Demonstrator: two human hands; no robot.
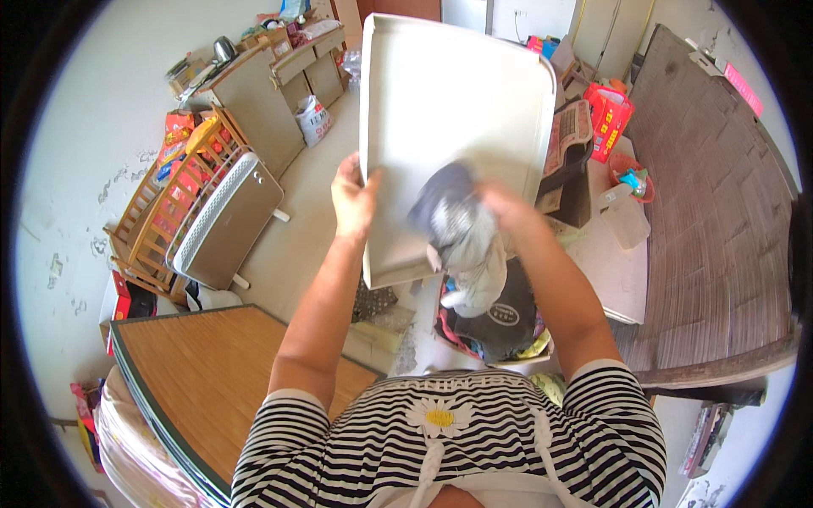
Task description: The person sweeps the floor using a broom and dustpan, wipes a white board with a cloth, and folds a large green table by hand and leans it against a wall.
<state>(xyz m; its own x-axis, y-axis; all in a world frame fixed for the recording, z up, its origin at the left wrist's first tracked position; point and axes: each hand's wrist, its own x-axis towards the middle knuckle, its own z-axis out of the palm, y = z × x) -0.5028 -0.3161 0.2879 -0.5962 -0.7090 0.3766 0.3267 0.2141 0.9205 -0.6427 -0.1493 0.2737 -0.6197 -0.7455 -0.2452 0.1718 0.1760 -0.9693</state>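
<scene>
My left hand (pixel 357 197) grips the left rim of a large white shallow tray or lid (pixel 451 108), thumb on its inner face. The tray is held up and tilted, with raised edges around it. My right hand (pixel 506 202) is blurred and holds a bunched grey and dark blue cloth (pixel 473 254) against the lower part of the tray's inner face. Some of the cloth hangs below the tray's lower edge. Beneath it stands an open box (pixel 551 355) holding a black item with an oval mark and some colourful fabric.
Left lie a folded bamboo mat (pixel 209 355), a panel heater (pixel 222 222) and a wooden crib (pixel 136 216) full of packets. A cabinet (pixel 248 108) and a white sack (pixel 313 120) are behind. Right are a red bag (pixel 606 120), a red basket (pixel 645 188) and a mat-covered bed (pixel 711 209).
</scene>
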